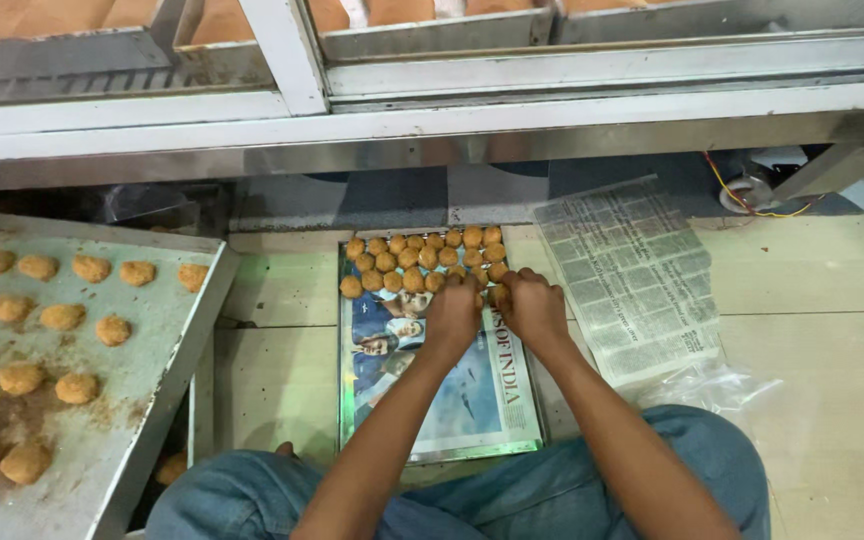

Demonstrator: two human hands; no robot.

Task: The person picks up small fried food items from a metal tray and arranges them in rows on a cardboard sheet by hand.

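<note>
Both the left hand (452, 312) and right hand (534, 305) pinch small round biscuits (422, 258) at the far end of the newspaper-lined tray (472, 400); light, crumbly, best gripped gently by their sides.

Bare forearms, faded blue denim trousers

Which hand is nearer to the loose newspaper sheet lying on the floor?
The right hand. It rests beside the loose newspaper sheet, just left of its edge. The left hand is farther off, over the newspaper-lined tray.
</note>
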